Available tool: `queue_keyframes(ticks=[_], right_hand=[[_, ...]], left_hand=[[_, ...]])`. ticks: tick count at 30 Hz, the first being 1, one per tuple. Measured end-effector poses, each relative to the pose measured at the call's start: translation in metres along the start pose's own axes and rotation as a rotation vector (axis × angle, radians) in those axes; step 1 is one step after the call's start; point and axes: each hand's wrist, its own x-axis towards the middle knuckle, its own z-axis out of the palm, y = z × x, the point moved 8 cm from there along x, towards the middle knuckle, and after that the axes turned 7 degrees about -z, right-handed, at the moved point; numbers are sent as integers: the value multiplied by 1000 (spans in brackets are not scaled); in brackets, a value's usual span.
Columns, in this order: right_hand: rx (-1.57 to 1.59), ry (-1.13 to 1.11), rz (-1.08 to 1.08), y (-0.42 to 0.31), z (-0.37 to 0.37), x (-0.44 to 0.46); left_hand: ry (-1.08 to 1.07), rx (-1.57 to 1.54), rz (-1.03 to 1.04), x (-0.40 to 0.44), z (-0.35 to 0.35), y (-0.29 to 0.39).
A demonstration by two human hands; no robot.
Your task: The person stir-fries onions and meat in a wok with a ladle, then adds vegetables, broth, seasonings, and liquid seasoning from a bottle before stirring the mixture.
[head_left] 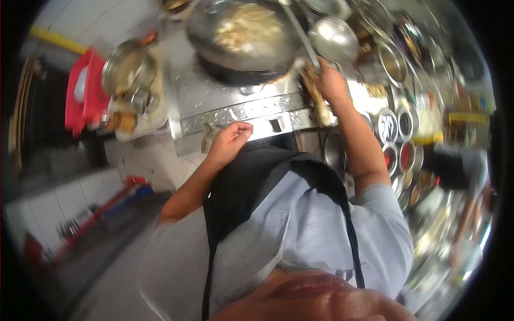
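My right hand [333, 83] is wrapped around the end of a long metal-handled wok utensil [300, 31]. Its handle slants up over the right side of a dark wok [202, 38], and its working end cannot be made out. Pale, sliced-looking food [250, 29] lies in the wok, blurred by haze. Just under my right hand is a worn brush-like bundle [317, 96]. My left hand [234, 140] hovers by the stove's front edge [262, 127], fingers curled loosely inward, with nothing visible in them.
A perforated strainer [333, 40] rests right of the wok. Metal pots [393, 63] and several round seasoning containers [405, 123] line the right side. To the left stand a red plastic basket [88, 93] and a steel pot [128, 68]. Another person [471, 171] is at far right.
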Motion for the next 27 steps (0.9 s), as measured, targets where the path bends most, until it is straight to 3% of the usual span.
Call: queue_keyframes(ticks=[1,3,4,5,6,7,9,11,12,14,16,17,19,22,23,26,27], right_hand=[[278,53,-1,-3,15,-8],[822,34,36,-44,22,-44],[483,225,-411,-77,23,-56],[683,18,-414,-103,2,-72],[650,286,-641,-117,-28,-98],[587,387,-713,-118,-61,-123],[535,462,-613,-76,-73,-152],[685,493,-421,-9,-85,-197],[624,604,-237,35,-82,-227],[454,786,249,105,-82,-308],[510,1075,568,181,-70,-411],[402,1161,708,221,-59,-463],[562,1287,1112,296,-36,-563],[686,1510,1148,400,-24,-644],[639,1348,1275,429,-29,-654],[779,1317,1245,497,-31,-655],[1027,1323,1212,519,-18,-646]], left_hand=[[-46,227,92,13,5,23],[-50,-779,160,38,-4,48],[-152,-1012,98,47,-4,79],[-248,-1228,-4,56,-5,104],[-371,-1208,-35,60,-8,108],[-466,-1180,-63,57,-21,108],[-736,-1094,125,45,-22,129],[-463,-880,-2,32,-27,118],[-496,-868,5,23,-19,122],[-287,-453,-26,12,-12,108],[-305,-378,-90,-3,18,112],[-310,-313,-152,-10,32,110],[-334,-382,-215,-25,66,108],[-451,-338,-242,-61,126,141],[-435,-338,-242,-70,139,145],[-548,-316,-252,-106,179,159],[-529,-308,-258,-115,190,167]])
